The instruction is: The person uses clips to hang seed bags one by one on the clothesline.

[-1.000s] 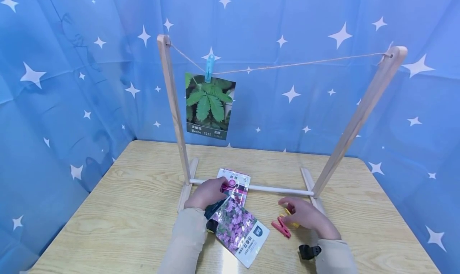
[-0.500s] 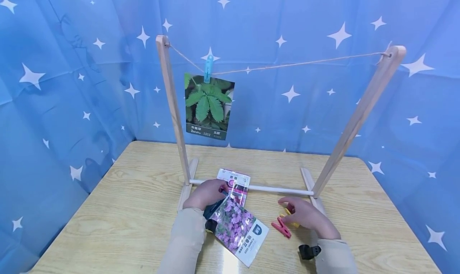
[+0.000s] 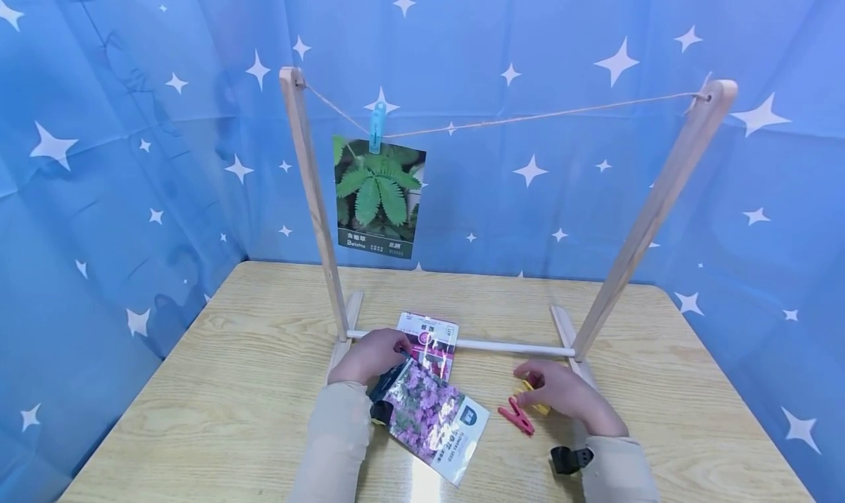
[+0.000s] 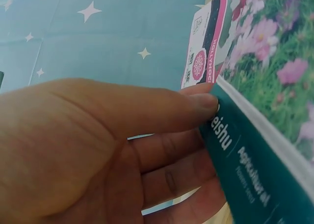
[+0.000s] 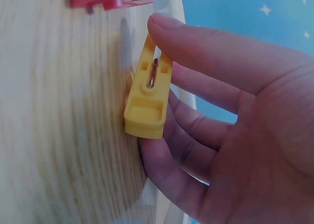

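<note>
My left hand [image 3: 372, 355] pinches the dark green end of a glossy flower seed packet [image 3: 429, 415] between thumb and fingers. Pink-purple blossoms cover most of the packet, and its white end points toward the near right. Partly beneath it lies a pink-and-white hollyhock packet [image 3: 429, 334]. In the right wrist view, a yellow clothespin [image 5: 147, 96] sits on edge at the tabletop. My right hand [image 3: 561, 393] holds it, thumb at one end and fingers curled behind. A red clothespin [image 3: 516, 417] lies just left of that hand.
A wooden stand with a left post [image 3: 313, 195] and right post [image 3: 653, 224] carries a sagging string [image 3: 541, 116]. From it hangs a green-leaf packet [image 3: 378, 202] by a blue clothespin [image 3: 377, 127]. A white crossbar [image 3: 515, 348] joins the feet low behind my hands.
My left hand and the flower packet have shifted slightly left. The right hand stays at the yellow clothespin, and the head view has turned a little.
</note>
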Motion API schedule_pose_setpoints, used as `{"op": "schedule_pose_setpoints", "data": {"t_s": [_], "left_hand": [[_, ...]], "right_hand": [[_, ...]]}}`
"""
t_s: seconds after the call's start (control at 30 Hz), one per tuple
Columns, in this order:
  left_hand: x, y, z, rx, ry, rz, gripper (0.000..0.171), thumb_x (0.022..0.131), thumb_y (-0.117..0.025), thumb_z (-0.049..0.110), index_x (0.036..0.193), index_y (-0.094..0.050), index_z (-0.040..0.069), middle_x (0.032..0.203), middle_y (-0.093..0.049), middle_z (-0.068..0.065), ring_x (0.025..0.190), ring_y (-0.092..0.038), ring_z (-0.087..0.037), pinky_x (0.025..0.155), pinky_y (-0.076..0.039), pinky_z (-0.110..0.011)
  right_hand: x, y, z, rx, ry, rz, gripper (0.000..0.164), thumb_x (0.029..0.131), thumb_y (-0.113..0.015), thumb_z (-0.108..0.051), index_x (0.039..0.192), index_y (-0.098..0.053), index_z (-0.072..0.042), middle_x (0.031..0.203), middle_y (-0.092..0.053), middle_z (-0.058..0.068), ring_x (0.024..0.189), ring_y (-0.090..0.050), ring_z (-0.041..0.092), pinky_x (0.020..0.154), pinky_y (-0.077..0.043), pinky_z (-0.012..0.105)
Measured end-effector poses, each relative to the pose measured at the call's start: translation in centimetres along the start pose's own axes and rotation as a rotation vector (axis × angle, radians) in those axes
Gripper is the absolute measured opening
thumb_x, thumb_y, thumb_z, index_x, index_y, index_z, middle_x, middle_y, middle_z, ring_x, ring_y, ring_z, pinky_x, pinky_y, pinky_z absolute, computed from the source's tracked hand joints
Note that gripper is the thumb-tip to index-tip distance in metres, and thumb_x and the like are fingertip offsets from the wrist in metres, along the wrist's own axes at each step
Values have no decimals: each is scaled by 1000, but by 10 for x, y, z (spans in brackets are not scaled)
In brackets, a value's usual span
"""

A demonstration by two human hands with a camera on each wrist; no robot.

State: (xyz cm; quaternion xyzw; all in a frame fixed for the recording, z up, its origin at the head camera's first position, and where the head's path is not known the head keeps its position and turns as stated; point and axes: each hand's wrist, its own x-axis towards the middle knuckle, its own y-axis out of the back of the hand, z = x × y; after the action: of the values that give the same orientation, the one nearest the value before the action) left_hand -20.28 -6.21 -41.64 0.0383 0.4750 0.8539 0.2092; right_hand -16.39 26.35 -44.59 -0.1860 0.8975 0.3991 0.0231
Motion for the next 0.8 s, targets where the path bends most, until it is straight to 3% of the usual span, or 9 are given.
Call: {"op": "schedule_pose_setpoints", "data": {"t_s": [0.3, 0.53, 0.8], "left_hand": [[1, 2, -3, -7, 18, -14, 17, 82, -56, 6, 96, -65, 11, 98, -60, -3, 80, -53, -14, 73, -45, -33], [0, 3, -2, -20, 25, -25, 21, 81, -56, 6, 99, -65, 11, 104, -60, -5, 86, -53, -16, 76, -45, -36], [-3, 6, -1, -19, 14, -43, 28, 78, -53, -1, 102, -63, 11, 108, -58, -6, 95, -53, -19, 83, -43, -38]], "right_hand": [[-6, 10, 8, 15, 16, -14, 29, 78, -68, -30, 100, -62, -12, 87, -57, -1, 75, -48, 17, 63, -41, 30], [-8, 14, 9, 2, 37, 13, 31, 80, -65, -31, 102, -62, -10, 90, -59, 0, 78, -51, 16, 65, -43, 31], [-11, 18, 8, 41, 48, 10, 20, 83, -63, -28, 93, -63, -10, 76, -55, 0, 64, -48, 13, 55, -42, 26]]}}
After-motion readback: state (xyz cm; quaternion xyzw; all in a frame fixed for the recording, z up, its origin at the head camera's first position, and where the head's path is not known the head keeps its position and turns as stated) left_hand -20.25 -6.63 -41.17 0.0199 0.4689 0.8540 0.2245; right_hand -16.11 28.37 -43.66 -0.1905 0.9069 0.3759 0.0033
